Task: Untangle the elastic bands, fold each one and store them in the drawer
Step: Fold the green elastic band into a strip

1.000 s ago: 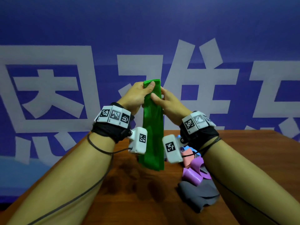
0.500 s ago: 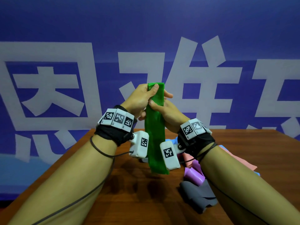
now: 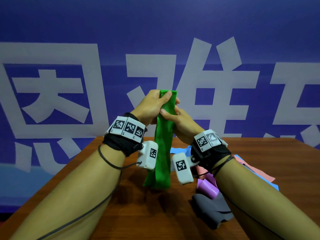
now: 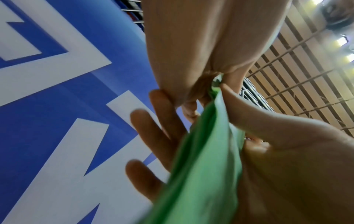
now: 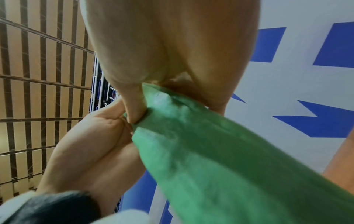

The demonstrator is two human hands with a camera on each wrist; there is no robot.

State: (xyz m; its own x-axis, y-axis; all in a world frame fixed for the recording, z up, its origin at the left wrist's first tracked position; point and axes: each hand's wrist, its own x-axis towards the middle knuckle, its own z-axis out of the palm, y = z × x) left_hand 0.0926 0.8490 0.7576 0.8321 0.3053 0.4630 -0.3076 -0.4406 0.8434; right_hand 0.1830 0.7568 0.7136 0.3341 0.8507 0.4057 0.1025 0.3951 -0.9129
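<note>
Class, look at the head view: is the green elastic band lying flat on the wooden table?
No: the green band hangs upright in the air, pinched near its top by the left hand and the right hand, above the table.

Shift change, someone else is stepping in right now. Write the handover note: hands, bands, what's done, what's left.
Left hand: pinches the top of the green band, thumb on its front.
Right hand: grips the same band just below.
Green band hangs doubled between the wrists, its lower end just over the wooden table.
Purple band, grey band, pink band and blue band lie heaped on the table under the right forearm.
Done: green is free of the pile.
Left: finish folding green, sort the rest, store all. No drawer in view.
</note>
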